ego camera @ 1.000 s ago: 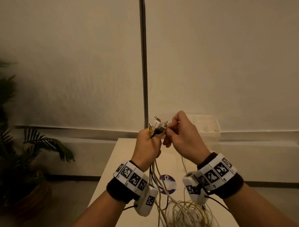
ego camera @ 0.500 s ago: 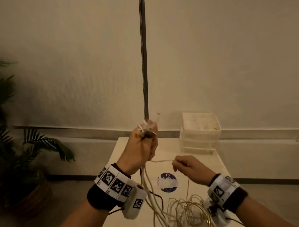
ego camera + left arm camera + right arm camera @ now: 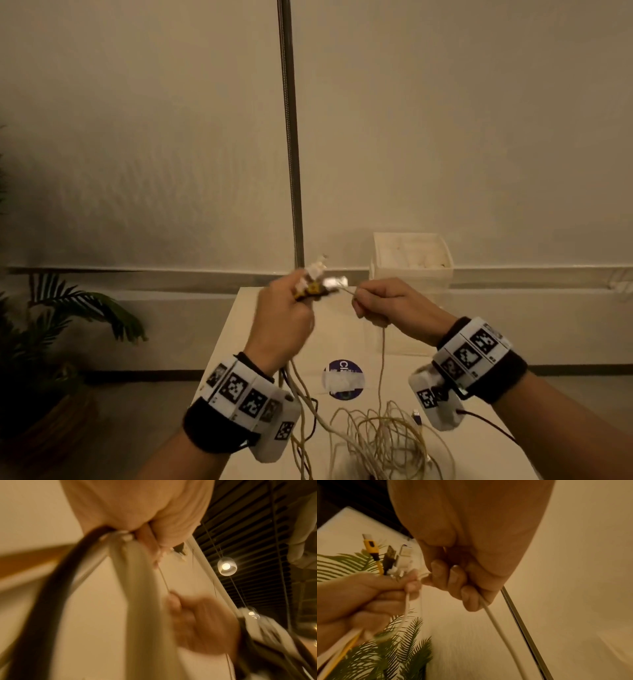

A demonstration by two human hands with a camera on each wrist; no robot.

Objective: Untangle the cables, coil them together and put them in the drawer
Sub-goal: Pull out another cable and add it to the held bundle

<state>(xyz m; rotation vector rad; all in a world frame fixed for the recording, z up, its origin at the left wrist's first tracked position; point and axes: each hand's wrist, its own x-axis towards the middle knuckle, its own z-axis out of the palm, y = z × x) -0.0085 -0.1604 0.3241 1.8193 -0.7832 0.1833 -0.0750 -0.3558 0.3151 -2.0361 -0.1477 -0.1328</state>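
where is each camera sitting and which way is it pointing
Head: worn on the head, looking forward and down at the table and wall; both hands, wrist bands and forearms show.
Left wrist: on the left wrist, looking up past the left hand to ceiling lamps.
Right wrist: on the right wrist, looking along the right hand toward the plant.
Shared: all three show the cables; each wrist view catches the opposite hand.

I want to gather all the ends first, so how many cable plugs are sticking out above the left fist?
3 clearly: a yellow plug on the outside, a dark plug in the middle, and a white plug nearest the right hand. The left hand may hide more.
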